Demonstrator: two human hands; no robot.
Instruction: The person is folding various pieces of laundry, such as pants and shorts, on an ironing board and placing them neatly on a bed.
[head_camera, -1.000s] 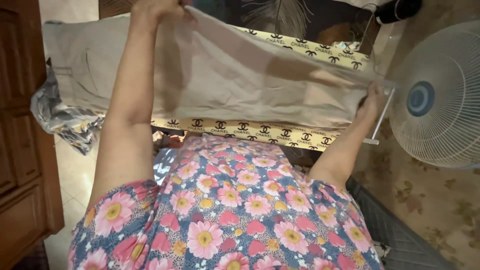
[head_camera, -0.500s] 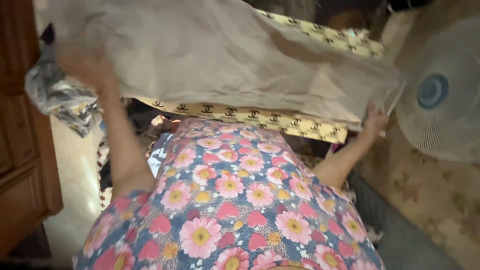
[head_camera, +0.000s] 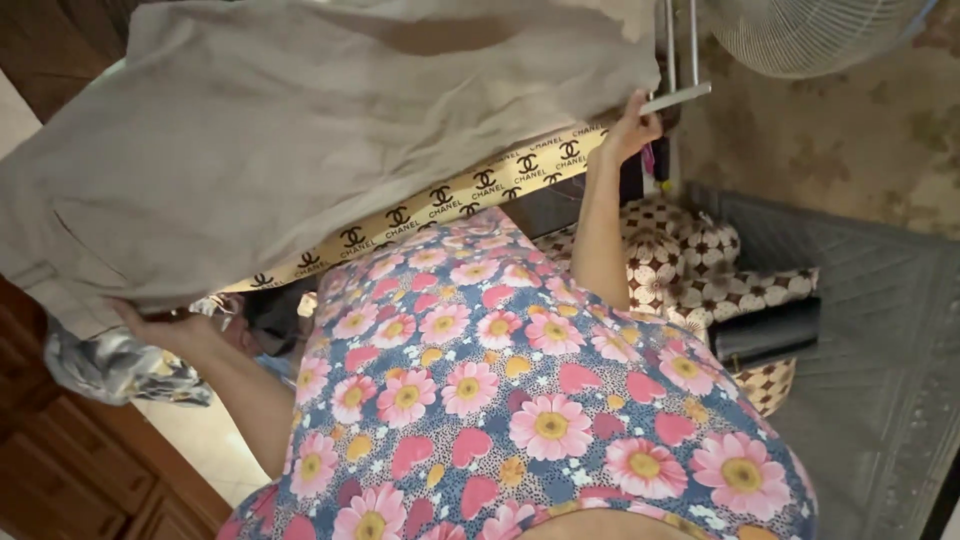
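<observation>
A large beige cloth garment (head_camera: 300, 140) spreads across the upper left of the head view. My left hand (head_camera: 160, 325) grips its lower left edge, low by my side. My right hand (head_camera: 628, 130) holds its right edge, raised near a white bar (head_camera: 676, 98). The cloth hangs over a yellow strip with black printed marks (head_camera: 450, 195) along the front of a board. My pink flowered dress (head_camera: 500, 400) fills the lower middle.
A white standing fan (head_camera: 810, 35) is at the top right on a patterned floor. A brown-and-white patterned cushion (head_camera: 700, 270) and a dark flat item (head_camera: 765, 330) lie at right. Wooden cabinet doors (head_camera: 70, 470) are at left, with a silvery crumpled cloth (head_camera: 110, 365) beside them.
My left hand has dropped from high above the cloth to low at my left side, still gripping it. The view has tilted and swung left; the fan has shifted to the top edge.
</observation>
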